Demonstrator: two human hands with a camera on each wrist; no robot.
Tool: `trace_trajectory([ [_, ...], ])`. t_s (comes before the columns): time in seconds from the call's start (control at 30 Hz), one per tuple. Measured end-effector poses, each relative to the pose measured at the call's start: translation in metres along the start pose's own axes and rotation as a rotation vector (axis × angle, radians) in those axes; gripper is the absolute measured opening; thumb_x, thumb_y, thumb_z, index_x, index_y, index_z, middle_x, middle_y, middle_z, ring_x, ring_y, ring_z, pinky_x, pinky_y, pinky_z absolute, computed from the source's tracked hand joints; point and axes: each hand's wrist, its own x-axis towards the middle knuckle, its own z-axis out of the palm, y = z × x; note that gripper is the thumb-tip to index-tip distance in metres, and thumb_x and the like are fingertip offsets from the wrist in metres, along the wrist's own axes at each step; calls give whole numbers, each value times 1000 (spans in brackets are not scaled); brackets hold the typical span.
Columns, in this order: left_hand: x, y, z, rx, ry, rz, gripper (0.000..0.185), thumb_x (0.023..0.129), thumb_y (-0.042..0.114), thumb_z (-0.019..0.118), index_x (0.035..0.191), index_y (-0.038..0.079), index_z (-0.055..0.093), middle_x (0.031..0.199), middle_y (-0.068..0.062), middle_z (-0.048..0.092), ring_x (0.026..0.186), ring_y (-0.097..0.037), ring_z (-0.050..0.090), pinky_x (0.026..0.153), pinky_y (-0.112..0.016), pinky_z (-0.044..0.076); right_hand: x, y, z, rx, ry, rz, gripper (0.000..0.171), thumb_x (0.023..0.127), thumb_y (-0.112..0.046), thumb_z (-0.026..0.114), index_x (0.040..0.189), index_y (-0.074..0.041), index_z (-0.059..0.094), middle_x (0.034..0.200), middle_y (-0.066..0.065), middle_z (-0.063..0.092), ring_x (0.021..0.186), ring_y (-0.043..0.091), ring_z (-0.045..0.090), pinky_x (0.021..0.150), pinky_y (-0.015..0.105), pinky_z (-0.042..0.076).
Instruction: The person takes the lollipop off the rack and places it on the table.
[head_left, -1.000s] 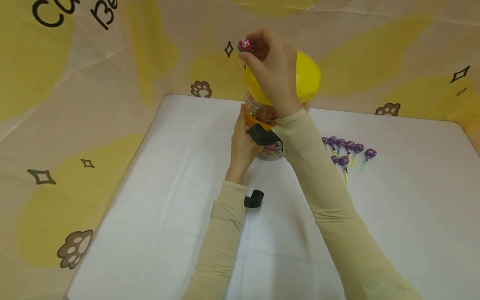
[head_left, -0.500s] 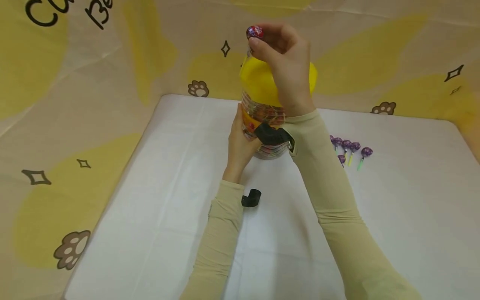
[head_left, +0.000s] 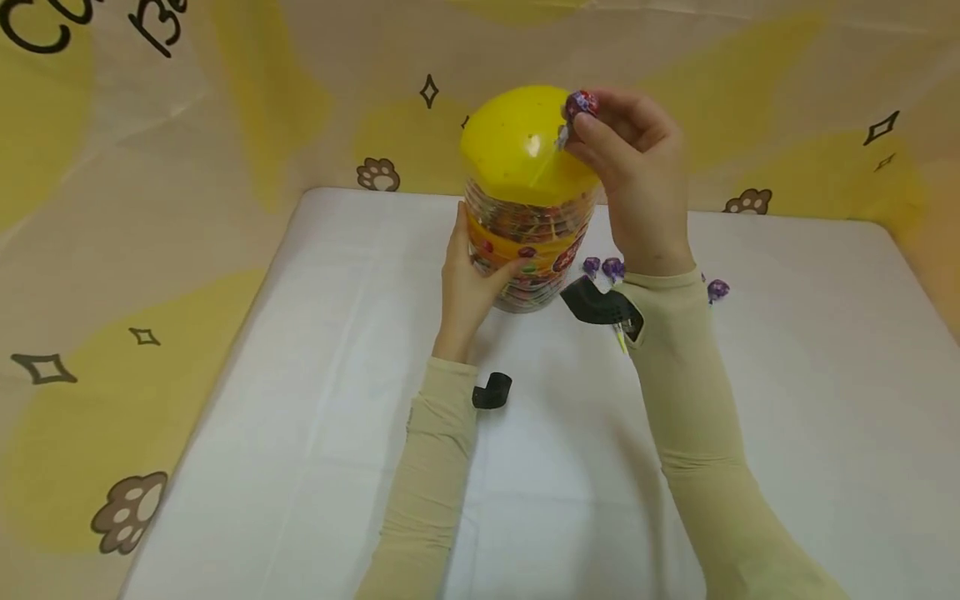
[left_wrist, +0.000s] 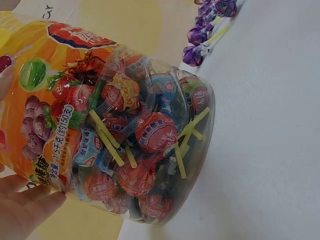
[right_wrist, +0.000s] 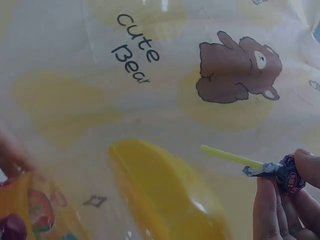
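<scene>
A clear plastic jar (head_left: 527,242) with a yellow domed lid (head_left: 517,146) stands on the white table (head_left: 225,433), packed with wrapped lollipops (left_wrist: 150,135). My left hand (head_left: 468,287) grips the jar's side at its orange label (left_wrist: 45,130). My right hand (head_left: 637,167) is raised beside the lid and pinches a purple-red lollipop (head_left: 580,105) by its head; its yellow-green stick (right_wrist: 230,156) points toward the lid. Purple lollipops (head_left: 603,268) lie on the table behind my right wrist, partly hidden by it.
A yellow and cream cloth printed with paws, stars and a bear (right_wrist: 235,70) rises as a wall behind and to the left of the table. A black wrist-camera mount (head_left: 491,392) sticks out from my left sleeve, another (head_left: 600,304) from my right.
My right hand has carried the lollipop from above the lid's left side across to its right side, uncovering the lid. The left hand keeps its grip on the jar.
</scene>
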Motion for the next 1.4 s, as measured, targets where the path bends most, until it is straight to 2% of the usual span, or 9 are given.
trace_trajectory([
  [0.23,0,1,0,-37,0,-24,102,78,27,79,152,11,10,155,-9,18,139,-21,25,107,-43,35,-23,2,-53,25,65,6,25,80,4,72,103,10,64,97,18,64,83,27,62,82,31,54],
  [0.47,1,-1,1,-42,2,-15,102,79,25,79,152,10,10,155,-10,18,138,-23,25,107,-42,35,-40,14,-114,53,134,54,18,80,11,68,98,13,65,90,17,67,77,23,65,72,27,57],
  [0.6,0,-1,0,-46,1,-25,102,79,26,78,152,10,10,155,-10,18,139,-23,25,108,-45,33,-49,18,-143,12,182,93,15,81,12,66,95,11,67,87,14,67,74,20,65,70,26,57],
  [0.73,0,-1,0,-53,-5,-38,102,79,26,78,153,11,10,155,-9,19,138,-22,25,108,-43,34,-59,19,-170,-88,188,155,14,81,10,67,95,8,68,86,12,68,74,18,65,72,24,56],
  [0.87,1,0,0,-58,-9,-25,101,79,25,78,152,11,10,154,-9,20,138,-21,27,107,-41,35,-68,21,-192,-228,193,216,13,82,7,68,94,5,70,85,7,69,74,15,66,71,22,56],
  [1.03,1,0,1,-47,-9,-15,102,79,25,78,152,10,9,155,-9,19,138,-22,26,107,-44,34,-75,26,-217,-517,207,320,11,84,-1,69,94,-2,71,80,-4,69,70,9,65,67,16,54],
  [1.1,1,0,1,-38,-6,-16,102,79,26,78,153,11,9,155,-10,19,138,-23,26,107,-45,34,-76,29,-227,-686,191,377,18,85,-10,70,100,0,69,79,-12,67,69,5,64,68,14,52],
  [1.23,1,-1,1,-31,-6,-18,102,79,26,78,153,10,9,155,-11,19,139,-24,25,108,-46,33,-78,36,-242,-994,142,493,46,86,-28,71,113,8,61,74,-25,59,75,-1,57,73,15,43],
  [1.4,2,-2,1,-32,-11,-16,102,79,27,78,152,10,9,155,-10,18,139,-24,24,108,-48,32,-80,43,-249,-1179,135,521,49,85,-32,70,112,8,63,68,-30,52,85,6,49,75,22,37],
])
